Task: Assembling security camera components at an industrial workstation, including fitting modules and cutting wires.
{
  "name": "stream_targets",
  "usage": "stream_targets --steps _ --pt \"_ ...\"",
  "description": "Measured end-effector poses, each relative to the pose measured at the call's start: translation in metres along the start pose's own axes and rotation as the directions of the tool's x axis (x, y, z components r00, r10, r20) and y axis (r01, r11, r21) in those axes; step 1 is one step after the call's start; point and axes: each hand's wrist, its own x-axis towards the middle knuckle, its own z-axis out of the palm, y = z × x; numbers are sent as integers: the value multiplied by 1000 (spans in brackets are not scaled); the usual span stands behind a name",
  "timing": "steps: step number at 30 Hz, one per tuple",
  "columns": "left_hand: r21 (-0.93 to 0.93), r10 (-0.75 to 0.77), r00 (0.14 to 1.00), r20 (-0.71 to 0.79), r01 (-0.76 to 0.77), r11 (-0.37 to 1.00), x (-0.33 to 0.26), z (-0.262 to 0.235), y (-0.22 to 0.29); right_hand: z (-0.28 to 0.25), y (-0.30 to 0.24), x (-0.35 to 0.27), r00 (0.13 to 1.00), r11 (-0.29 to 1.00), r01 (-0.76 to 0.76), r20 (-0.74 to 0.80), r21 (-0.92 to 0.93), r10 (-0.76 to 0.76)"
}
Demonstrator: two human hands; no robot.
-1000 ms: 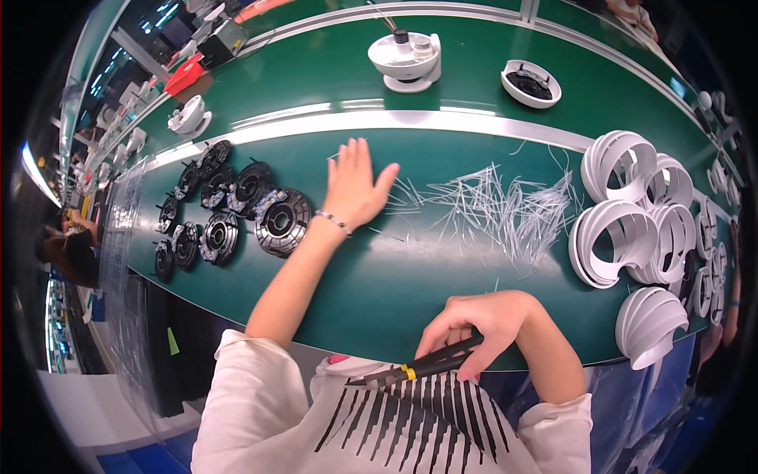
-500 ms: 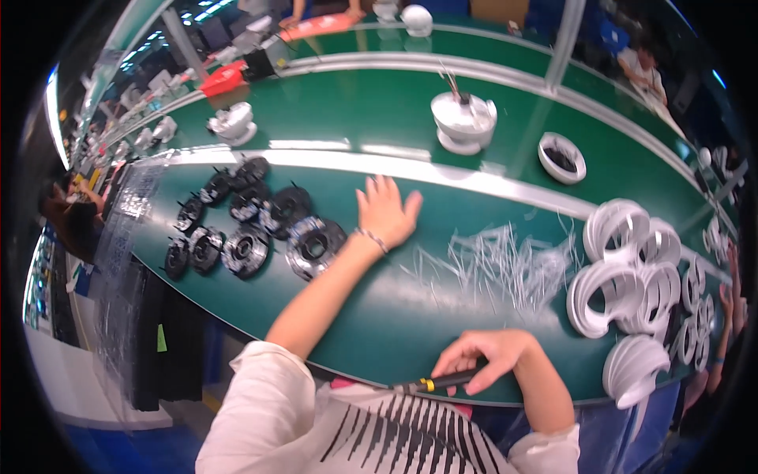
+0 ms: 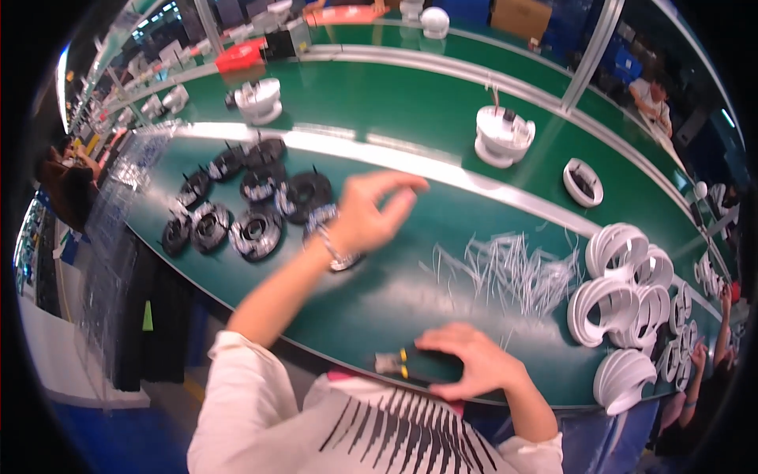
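Strip heap (image 3: 521, 272): landmark; wht, loose on grn table (image 3: 371, 308).
L hand (image 3: 375, 212): L of heap; thumb apart from bent fingers, nothing seen in grip. Wrist partly hides one of blk discs (image 3: 257, 231), clustered farther L of heap.
R hand (image 3: 474, 362): near side of heap; fingers + thumb spread about tool handles, contact can't tell.
Cutters (image 3: 391, 363): on table, near-L of heap, jaws pointing L.
Wht rings (image 3: 584, 312): just R of heap.

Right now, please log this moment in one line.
left grip: open, near black round parts | right grip: open at pliers, contact unclear | white strips: loose pile | white shells: at right
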Motion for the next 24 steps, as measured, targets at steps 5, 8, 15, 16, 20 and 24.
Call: stream_targets --steps 5,8,15,16,20,24 --pt "482 -351 896 273 188 856 2 -91 -40 16 2 11 993 936 -116 -21 -331 115" --pt "642 -456 768 449 78 763 -22 -98 -59 19 -2 8 990 921 -131 -1 -367 141" --pt "690 -329 790 518 -159 706 -20 -59 -53 12 -15 -17 962 918 -118 -274 -378 11" --pt "679 -321 810 490 -124 723 -22 -62 -58 8 -15 -20 938 913 -90 -341 -398 -57" --pt "525 -328 777 537 -3 851 -13 -43 -49 -42 -6 -54 660 801 -367 -739 -474 -135" --pt "336 -225 686 692 -30 941 -1 -31 -42 -106 13 -98 219 393 -909 -962 -140 165"
